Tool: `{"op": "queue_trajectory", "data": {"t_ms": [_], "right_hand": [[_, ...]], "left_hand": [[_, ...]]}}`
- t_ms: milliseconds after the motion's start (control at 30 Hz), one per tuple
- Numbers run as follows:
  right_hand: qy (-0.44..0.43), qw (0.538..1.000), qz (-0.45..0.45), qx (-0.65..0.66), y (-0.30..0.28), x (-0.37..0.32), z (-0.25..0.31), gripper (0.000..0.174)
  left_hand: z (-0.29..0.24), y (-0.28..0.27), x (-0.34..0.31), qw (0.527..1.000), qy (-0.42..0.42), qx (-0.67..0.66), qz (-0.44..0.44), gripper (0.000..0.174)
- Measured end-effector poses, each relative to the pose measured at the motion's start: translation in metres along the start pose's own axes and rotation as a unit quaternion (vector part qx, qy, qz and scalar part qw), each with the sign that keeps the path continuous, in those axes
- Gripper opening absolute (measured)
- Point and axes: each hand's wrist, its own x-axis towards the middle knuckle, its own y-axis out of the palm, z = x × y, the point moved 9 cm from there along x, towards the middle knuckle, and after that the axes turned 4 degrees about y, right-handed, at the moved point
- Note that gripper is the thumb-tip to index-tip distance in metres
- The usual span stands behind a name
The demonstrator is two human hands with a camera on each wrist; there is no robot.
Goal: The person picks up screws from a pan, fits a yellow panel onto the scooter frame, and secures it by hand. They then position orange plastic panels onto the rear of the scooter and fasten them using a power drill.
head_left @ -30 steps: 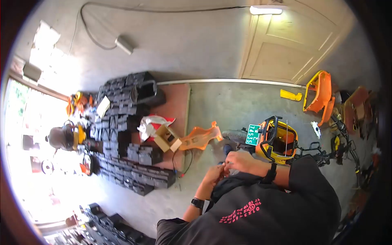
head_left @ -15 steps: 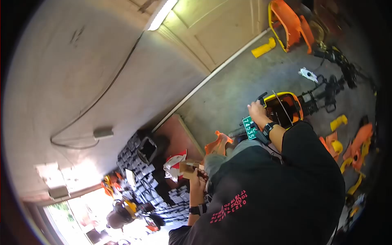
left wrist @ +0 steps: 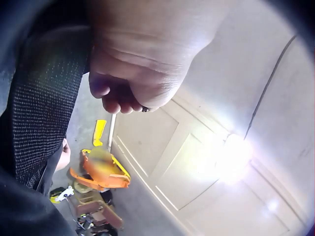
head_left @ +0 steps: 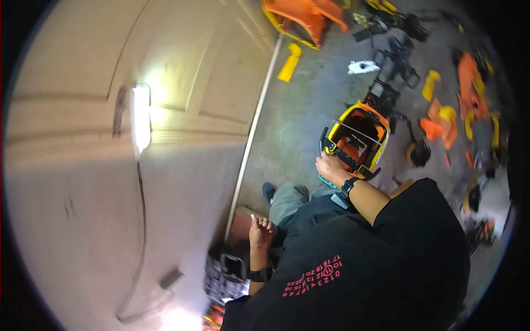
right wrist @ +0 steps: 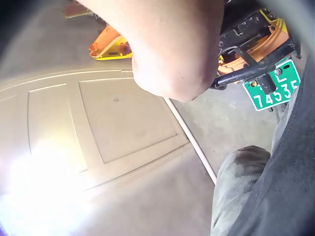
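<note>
In the head view, my right hand (head_left: 331,168) grips the black grab rail (head_left: 323,140) at the rear of a scooter. The right wrist view hides the fingers behind the hand and shows the rail (right wrist: 241,73) just beyond. A green licence plate (right wrist: 272,87) hangs below it. A yellow and orange body shell (head_left: 385,124) surrounds the open tail, with a thin rod (head_left: 359,132) lying across it. My left hand (head_left: 261,231) is raised before the torso, fingers curled. A small dark piece (left wrist: 145,109) is pinched at its fingertips.
A panelled door (head_left: 193,66) and a lit lamp (head_left: 141,117) stand to the left. An orange panel (head_left: 309,19), a yellow strip (head_left: 290,62) and a white part (head_left: 363,67) lie on the floor. Several more orange and yellow panels (head_left: 469,80) lie at right.
The hands, together one second ago, have separated; the right has gone to the scooter's rear and the left has stayed before the body. The head view has turned toward the door and scooter.
</note>
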Motion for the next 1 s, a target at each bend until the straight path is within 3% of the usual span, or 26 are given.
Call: {"op": "queue_trajectory", "data": {"t_ms": [100, 133, 233, 267, 300, 333, 500, 600, 700, 800, 1000], "right_hand": [[0.005, 0.999, -0.032, 0.016, -0.011, -0.005, 0.001, 0.021], [0.001, 0.993, -0.119, 0.010, -0.021, -0.010, 0.003, 0.016], [0.027, 0.991, -0.127, 0.028, -0.006, -0.008, -0.005, 0.018], [0.039, 0.992, -0.121, 0.015, -0.014, -0.011, -0.004, 0.018], [0.051, 0.992, -0.114, 0.003, -0.023, -0.014, -0.002, 0.017], [0.040, 0.992, -0.118, -0.006, -0.030, -0.015, 0.005, 0.018], [0.148, 0.984, -0.093, -0.029, -0.036, -0.014, 0.003, 0.026], [0.188, 0.978, -0.061, -0.068, -0.044, -0.012, 0.002, 0.030], [0.183, 0.978, -0.069, -0.078, -0.030, -0.014, 0.000, 0.032], [0.192, 0.972, -0.101, -0.087, -0.029, -0.017, -0.003, 0.032], [0.198, 0.962, -0.173, -0.075, -0.040, -0.022, 0.001, 0.038]], "left_hand": [[-0.019, -0.017, 0.073, 0.997, -0.070, 0.028, 0.009, 0.046], [-0.021, -0.015, 0.099, 0.994, -0.108, 0.022, 0.009, 0.047], [-0.046, 0.001, 0.162, 0.976, -0.200, 0.066, 0.055, 0.046], [-0.067, 0.002, 0.177, 0.977, -0.152, 0.148, 0.032, 0.047], [-0.077, -0.003, 0.196, 0.973, -0.197, 0.105, 0.066, 0.047], [-0.097, 0.000, 0.203, 0.975, -0.179, 0.102, 0.083, 0.046], [-0.176, -0.061, 0.221, 0.989, -0.075, 0.130, 0.002, 0.044], [-0.183, -0.122, 0.234, 0.976, -0.170, 0.129, -0.049, 0.045], [-0.198, -0.126, 0.237, 0.956, -0.190, 0.224, -0.012, 0.046], [-0.211, -0.101, 0.258, 0.936, -0.188, 0.297, 0.013, 0.045], [-0.210, 0.031, 0.307, 0.913, -0.144, 0.362, 0.121, 0.043]]}}
